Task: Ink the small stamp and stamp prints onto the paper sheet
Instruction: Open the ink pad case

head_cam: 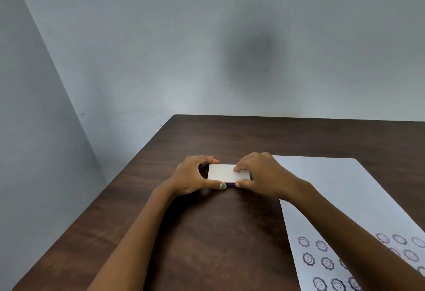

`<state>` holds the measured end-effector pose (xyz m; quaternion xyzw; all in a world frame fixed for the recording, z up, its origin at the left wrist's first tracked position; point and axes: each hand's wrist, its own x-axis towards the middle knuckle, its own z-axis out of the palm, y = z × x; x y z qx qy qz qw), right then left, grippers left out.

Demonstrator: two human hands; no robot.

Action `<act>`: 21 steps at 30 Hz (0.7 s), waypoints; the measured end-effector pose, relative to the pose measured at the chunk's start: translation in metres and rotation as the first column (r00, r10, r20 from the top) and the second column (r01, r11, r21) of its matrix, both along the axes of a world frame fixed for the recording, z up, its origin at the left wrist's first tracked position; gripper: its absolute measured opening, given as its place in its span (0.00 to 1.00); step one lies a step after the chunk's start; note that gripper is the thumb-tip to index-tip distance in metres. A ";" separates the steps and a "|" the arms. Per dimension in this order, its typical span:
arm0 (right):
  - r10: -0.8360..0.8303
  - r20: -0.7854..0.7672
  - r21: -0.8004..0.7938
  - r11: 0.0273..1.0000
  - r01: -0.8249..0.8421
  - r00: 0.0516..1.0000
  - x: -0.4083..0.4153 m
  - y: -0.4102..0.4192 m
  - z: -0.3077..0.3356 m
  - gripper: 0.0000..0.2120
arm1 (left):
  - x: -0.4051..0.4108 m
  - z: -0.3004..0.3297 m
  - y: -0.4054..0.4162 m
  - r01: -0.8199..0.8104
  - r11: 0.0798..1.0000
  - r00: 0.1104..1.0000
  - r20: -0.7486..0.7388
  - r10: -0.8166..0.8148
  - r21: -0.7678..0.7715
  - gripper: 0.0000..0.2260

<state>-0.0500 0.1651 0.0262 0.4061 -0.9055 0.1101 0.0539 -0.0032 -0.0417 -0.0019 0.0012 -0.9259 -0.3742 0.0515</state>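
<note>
A flat ink pad case (224, 173) with a white lid and a purple edge lies shut on the dark wooden table (207, 233). My left hand (194, 175) grips its left end, thumb on the near edge, fingers over the far edge. My right hand (259, 173) holds its right end, fingertips pressing on the lid. To the right lies the white paper sheet (328, 187), with several rows of dark smiling flower prints (309, 259) on its near part. My right forearm crosses over the sheet. No small stamp is visible.
The table stands against a pale grey wall (161, 49), with its left edge (128, 166) running diagonally toward me and a room corner to the left. Bare wood shows between my forearms and behind the ink pad case.
</note>
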 end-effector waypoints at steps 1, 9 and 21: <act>0.007 0.014 -0.008 1.000 -0.007 1.000 0.000 0.001 0.000 0.21 | 0.000 0.001 -0.001 0.006 1.000 1.000 0.015 -0.006 0.011 0.35; 0.029 0.058 -0.037 0.999 -0.027 0.998 0.003 0.006 0.003 0.19 | 0.002 0.005 -0.006 0.046 0.999 0.994 0.103 -0.047 0.014 0.36; 0.043 0.091 -0.153 0.988 -0.028 0.995 -0.001 0.002 0.008 0.13 | 0.003 0.006 -0.005 0.078 0.991 0.994 0.074 -0.087 0.109 0.30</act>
